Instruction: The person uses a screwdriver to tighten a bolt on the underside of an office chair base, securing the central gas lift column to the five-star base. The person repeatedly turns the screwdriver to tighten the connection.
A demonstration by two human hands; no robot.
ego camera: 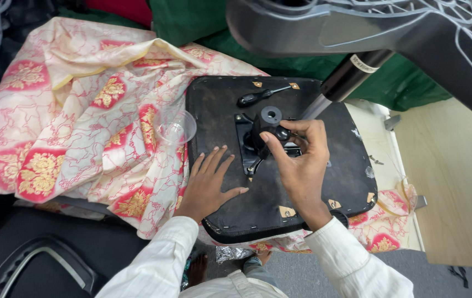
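A floral cloth (81, 110) in cream, red and gold covers the left of the scene. On its right side lies an upturned black seat base (335, 182), underside up. My left hand (209, 185) rests flat and open on the seat's near left part. My right hand (300, 160) is closed around the black mechanism knob (269, 129) at the seat's middle. Farther off on the seat lies a black-handled screwdriver (261, 97), and a clear plastic cup (175, 127) sits on the cloth just left of the seat.
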